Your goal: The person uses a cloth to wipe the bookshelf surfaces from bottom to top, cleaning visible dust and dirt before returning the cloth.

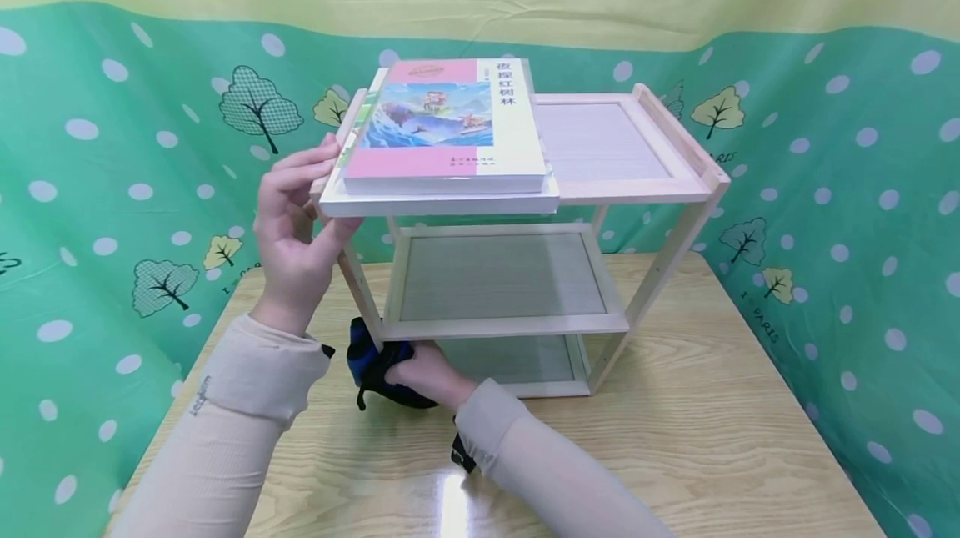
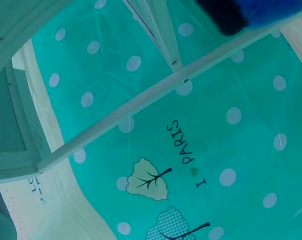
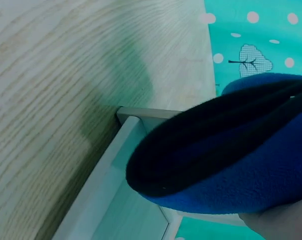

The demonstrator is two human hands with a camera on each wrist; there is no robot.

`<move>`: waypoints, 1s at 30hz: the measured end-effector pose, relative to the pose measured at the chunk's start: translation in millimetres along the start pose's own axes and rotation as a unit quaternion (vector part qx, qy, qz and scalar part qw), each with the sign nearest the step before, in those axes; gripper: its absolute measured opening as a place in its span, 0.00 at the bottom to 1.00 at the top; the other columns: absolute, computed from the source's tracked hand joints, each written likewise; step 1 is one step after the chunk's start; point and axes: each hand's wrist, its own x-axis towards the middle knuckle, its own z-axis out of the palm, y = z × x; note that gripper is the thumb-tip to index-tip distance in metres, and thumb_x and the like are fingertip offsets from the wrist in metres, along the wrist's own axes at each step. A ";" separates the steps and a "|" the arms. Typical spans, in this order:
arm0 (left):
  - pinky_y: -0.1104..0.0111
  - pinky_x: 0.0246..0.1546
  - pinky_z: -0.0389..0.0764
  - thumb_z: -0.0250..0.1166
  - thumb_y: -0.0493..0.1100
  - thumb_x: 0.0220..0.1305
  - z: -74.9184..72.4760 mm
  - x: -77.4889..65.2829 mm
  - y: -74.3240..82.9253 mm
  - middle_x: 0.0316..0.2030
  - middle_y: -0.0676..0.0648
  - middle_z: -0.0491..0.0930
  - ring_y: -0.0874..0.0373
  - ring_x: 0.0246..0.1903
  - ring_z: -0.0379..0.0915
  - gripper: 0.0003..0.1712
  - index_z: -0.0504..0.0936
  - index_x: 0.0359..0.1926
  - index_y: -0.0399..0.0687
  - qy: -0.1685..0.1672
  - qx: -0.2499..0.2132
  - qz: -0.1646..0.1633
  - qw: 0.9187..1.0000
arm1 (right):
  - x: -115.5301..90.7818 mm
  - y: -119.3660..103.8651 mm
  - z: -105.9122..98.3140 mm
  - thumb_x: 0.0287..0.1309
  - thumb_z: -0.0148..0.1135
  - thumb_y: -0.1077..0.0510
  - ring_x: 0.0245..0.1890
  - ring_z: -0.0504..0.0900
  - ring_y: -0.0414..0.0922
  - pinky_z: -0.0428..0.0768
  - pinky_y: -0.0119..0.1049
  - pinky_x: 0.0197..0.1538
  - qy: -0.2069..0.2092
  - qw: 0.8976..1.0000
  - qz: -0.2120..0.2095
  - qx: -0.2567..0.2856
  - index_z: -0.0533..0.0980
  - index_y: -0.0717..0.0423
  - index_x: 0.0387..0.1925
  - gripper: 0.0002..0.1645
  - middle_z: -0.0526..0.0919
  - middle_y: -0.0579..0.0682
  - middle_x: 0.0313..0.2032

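A three-tier wooden shelf (image 1: 517, 324) stands on the table. My left hand (image 1: 292, 225) grips its top left corner, thumb at the front and fingers along the side. Right beside that hand, a pink-and-white book (image 1: 450, 167) lies on a larger book (image 1: 442, 205) on the top tier. Lower down, my right hand (image 1: 422, 369) holds a blue cloth with black edging (image 1: 365, 354) against the front left leg, just under the middle tier. The folded cloth (image 3: 236, 192) fills much of the right wrist view, and its fingers are mostly hidden.
The wood-grain table (image 1: 712, 404) extends around the shelf. A green and yellow curtain (image 1: 862, 213) with dots and trees hangs behind and at both sides. The top tier's right half (image 1: 600, 138) has a raised side rail (image 1: 678, 133).
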 end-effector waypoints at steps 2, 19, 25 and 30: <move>0.64 0.58 0.81 0.77 0.53 0.53 -0.1 0.4 -0.4 0.53 0.48 0.79 0.48 0.63 0.72 0.38 0.71 0.48 0.24 -0.001 0.000 0.002 1.000 | 1.5 -1.0 -1.5 0.34 0.59 0.73 0.42 0.72 0.40 0.68 0.30 0.48 -0.011 1.000 0.002 -0.010 0.77 0.55 0.56 0.39 0.82 0.47 0.50; 0.64 0.58 0.82 0.77 0.53 0.52 -0.1 -0.6 -2.3 0.53 0.47 0.79 0.46 0.63 0.72 0.39 0.71 0.47 0.24 0.006 -0.003 0.004 1.000 | 3.5 2.3 -1.1 0.32 0.56 0.75 0.44 0.71 0.40 0.67 0.30 0.48 -0.039 0.999 -0.010 0.001 0.75 0.57 0.59 0.43 0.81 0.48 0.54; 0.61 0.60 0.80 0.77 0.53 0.53 -0.2 -0.4 -2.9 0.53 0.47 0.79 0.46 0.63 0.73 0.38 0.71 0.46 0.24 0.002 -0.007 0.009 1.000 | 4.3 8.0 -0.1 0.32 0.56 0.76 0.43 0.72 0.41 0.70 0.30 0.40 -0.042 0.999 -0.002 0.011 0.74 0.56 0.60 0.44 0.82 0.48 0.53; 0.61 0.61 0.80 0.77 0.53 0.53 0.2 0.1 -3.0 0.53 0.47 0.78 0.46 0.63 0.73 0.38 0.71 0.46 0.24 0.000 -0.008 0.011 1.000 | 5.1 12.9 0.3 0.33 0.57 0.74 0.41 0.72 0.42 0.70 0.31 0.38 -0.042 0.999 0.013 -0.001 0.72 0.54 0.61 0.45 0.81 0.47 0.49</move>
